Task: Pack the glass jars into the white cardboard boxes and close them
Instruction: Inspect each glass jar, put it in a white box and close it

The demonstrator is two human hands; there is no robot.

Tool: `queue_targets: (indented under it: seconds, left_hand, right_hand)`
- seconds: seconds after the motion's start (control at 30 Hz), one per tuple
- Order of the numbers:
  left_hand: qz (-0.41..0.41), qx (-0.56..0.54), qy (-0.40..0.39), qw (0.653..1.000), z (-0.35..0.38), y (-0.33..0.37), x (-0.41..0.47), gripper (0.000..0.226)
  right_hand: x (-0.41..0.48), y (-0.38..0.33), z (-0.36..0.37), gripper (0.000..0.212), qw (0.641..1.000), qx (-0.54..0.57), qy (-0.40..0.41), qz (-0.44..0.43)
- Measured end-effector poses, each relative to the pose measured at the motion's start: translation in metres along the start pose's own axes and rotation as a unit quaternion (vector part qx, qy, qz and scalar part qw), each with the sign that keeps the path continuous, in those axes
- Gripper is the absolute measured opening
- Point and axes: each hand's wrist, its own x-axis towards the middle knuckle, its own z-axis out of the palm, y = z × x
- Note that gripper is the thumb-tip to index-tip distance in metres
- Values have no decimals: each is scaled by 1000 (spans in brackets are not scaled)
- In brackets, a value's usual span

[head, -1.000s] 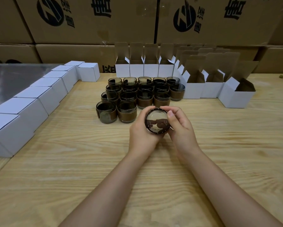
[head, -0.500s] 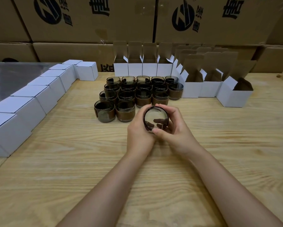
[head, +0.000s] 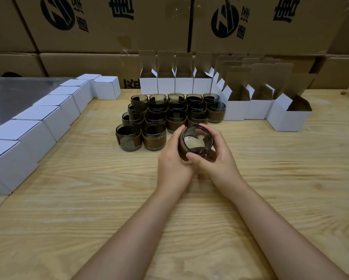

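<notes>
Both hands cup one smoky brown glass jar (head: 195,142) above the pale wooden desk (head: 88,199), mouth tilted toward camera. Left hand (head: 174,158) and right hand (head: 216,158) grip curled round it. Open white cardboard boxes (head: 288,118) well apart.

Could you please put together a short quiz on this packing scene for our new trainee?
1. True or false: the left hand and the right hand both hold one tilted smoky brown glass jar.
2. The row of closed white cardboard boxes lies along which side of the pale wooden table? A left, B right, C near edge.
3. Fill in: the white cardboard boxes behind the standing glass jars have their lids ___.
Key: 1 true; 2 A; 3 open.
</notes>
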Motion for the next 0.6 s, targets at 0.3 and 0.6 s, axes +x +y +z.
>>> queue_targets:
  seconds: [0.3,0.6]
  left_hand:
    - [17,-7,-48,999,0,4,-1,103]
    - [78,-42,-43,995,0,5,-1,85]
  right_hand:
    - [6,-10,0,52,953,214,82,201]
    - [8,-8,6,54,877,348,70,324]
